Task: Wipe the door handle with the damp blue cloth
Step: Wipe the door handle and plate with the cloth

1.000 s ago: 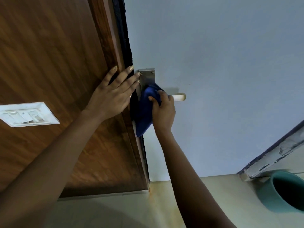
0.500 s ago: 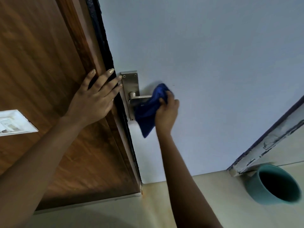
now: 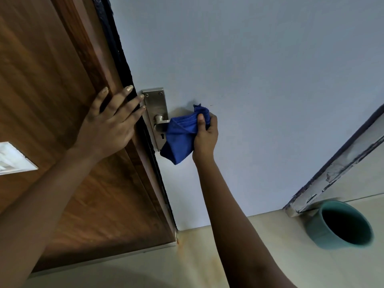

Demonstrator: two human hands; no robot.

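Observation:
A metal door handle (image 3: 159, 121) with a long backplate (image 3: 155, 104) is fixed near the left edge of a pale grey-blue door (image 3: 259, 80). My right hand (image 3: 205, 136) grips the blue cloth (image 3: 180, 138), which is wrapped around the outer part of the lever and hides it; only the lever's base near the plate shows. A corner of the cloth hangs down below the handle. My left hand (image 3: 110, 123) lies flat with spread fingers on the brown wooden frame (image 3: 62, 100), its fingertips touching the backplate's edge.
A white switch plate (image 3: 14, 159) sits on the wood panel at the far left. A teal bucket (image 3: 340, 225) stands on the cream floor (image 3: 207, 256) at the lower right, beside a worn, chipped door frame (image 3: 336, 173).
My right hand has slid the cloth from the lever's base outward along it to the right, uncovering the backplate and keyhole. The view has shifted; my left hand stays on the frame.

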